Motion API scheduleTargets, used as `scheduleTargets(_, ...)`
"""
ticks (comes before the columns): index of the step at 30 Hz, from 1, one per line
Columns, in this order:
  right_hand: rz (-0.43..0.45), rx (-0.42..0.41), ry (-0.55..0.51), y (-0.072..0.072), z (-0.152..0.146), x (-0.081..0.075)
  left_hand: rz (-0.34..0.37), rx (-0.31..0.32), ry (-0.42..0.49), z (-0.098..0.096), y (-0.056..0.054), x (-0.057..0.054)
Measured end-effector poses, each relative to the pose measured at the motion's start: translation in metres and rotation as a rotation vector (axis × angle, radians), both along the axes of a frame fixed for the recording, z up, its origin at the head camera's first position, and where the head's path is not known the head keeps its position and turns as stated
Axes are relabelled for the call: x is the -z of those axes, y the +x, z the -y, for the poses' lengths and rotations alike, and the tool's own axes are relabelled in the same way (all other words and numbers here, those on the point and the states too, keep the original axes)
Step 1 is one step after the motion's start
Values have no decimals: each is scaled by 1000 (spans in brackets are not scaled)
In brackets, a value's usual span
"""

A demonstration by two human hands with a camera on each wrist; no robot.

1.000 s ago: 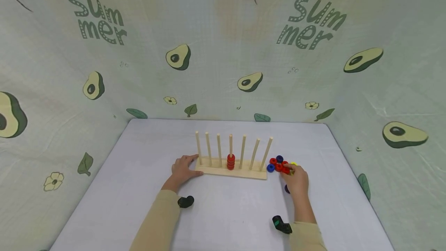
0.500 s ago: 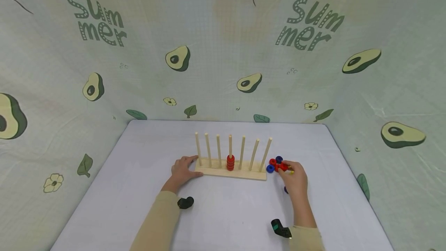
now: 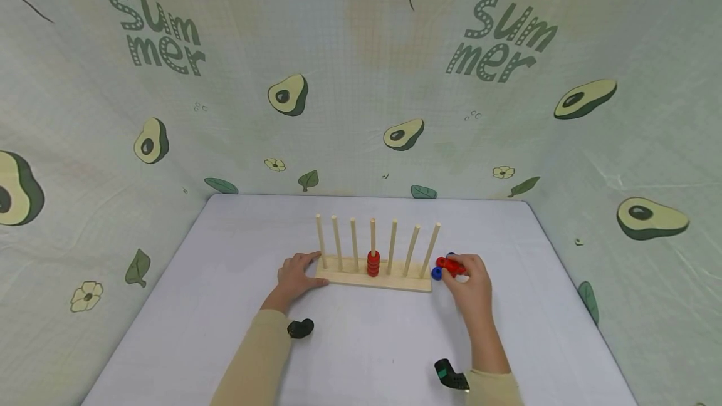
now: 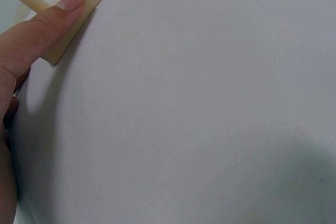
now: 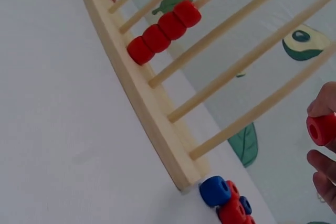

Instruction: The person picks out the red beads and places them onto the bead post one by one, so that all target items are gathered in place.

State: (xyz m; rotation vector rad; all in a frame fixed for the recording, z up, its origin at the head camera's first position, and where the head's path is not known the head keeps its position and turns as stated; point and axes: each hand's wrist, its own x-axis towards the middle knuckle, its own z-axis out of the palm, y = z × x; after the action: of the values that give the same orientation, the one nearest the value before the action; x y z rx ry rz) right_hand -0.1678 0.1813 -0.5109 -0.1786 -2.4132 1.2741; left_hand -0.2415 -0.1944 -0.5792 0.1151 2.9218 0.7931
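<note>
A wooden peg stand (image 3: 389, 282) with several upright pegs rests on the white table. Stacked red beads (image 5: 157, 38) sit on its middle peg. At the stand's left end, my left hand (image 3: 293, 274) grips the base; in the left wrist view the thumb (image 4: 60, 17) lies on its front edge. Beyond the right end, my right hand (image 3: 472, 284) pinches a red bead (image 5: 319, 129) between thumb and fingers, with the bead's hole showing. Loose beads lie just under and left of that hand, including a blue bead (image 5: 215, 191) and a red bead (image 5: 232, 212); some are partly hidden.
White cloth covers the table (image 3: 361, 343), with its far edge behind the stand. A printed curtain (image 3: 350, 49) encloses the back and sides. The pegs stand tall between the two hands.
My right hand has picked a red bead from the loose group and shifted slightly left. It now covers the yellow beads and a dark blue one seen earlier. My left hand stays in place.
</note>
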Motion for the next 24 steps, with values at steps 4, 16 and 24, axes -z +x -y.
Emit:
scheduleTargets(4, -45, -31, 10, 3, 7, -7, -1, -3, 6, 0, 0, -1)
scheduleTargets(16, -194, -89, 23, 9, 25, -23, 2, -2, 45, 0, 2, -3)
scheduleTargets(24, -211, -121, 15, 11, 40, -33, -6, 4, 27, 1, 1, 1)
